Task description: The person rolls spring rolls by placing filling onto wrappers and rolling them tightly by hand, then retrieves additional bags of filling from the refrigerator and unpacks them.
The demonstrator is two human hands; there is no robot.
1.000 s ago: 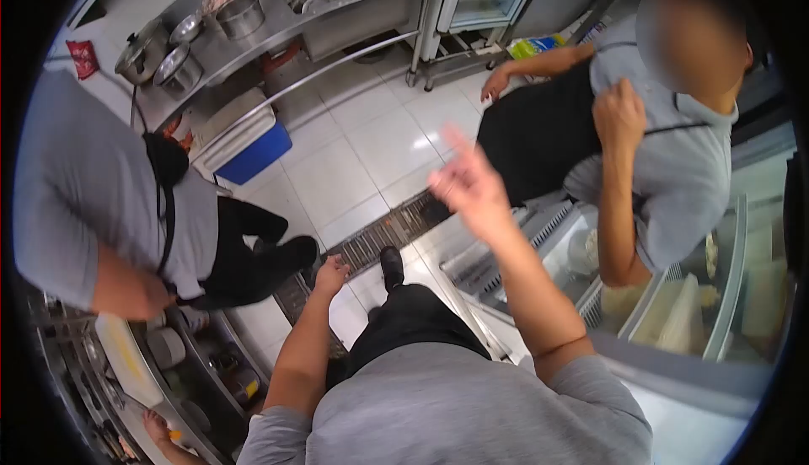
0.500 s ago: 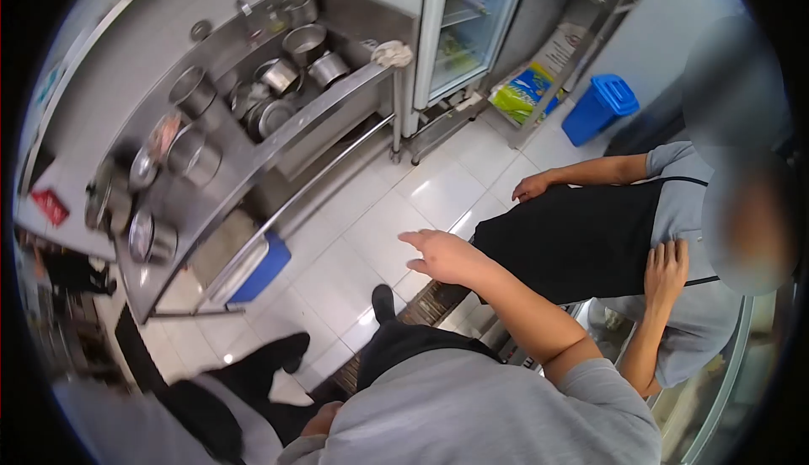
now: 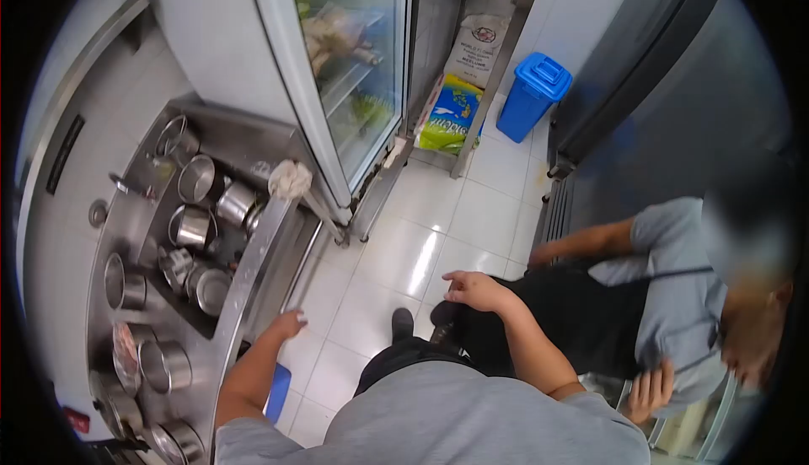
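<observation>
Two bare hands: left hand (image 3: 291,323) near a stainless-steel sink bench (image 3: 253,267), right hand (image 3: 480,290) near the black cloth apron (image 3: 556,322) of a co-worker (image 3: 674,296).
Left fingers bend, palm hidden, so I cannot tell any grip; right fingers part loosely, holding nothing visible. Lower left, a round steel pot (image 3: 179,441) is cut off. Beyond, a blue, yellow and green bag (image 3: 451,115) partly reads "ident"; the beige sack (image 3: 478,52) behind shows "WORLD", its smaller print unclear.

"ident" on colourful bag (image 3: 451,115), "WORLD" on pale sack (image 3: 477,53)
</observation>
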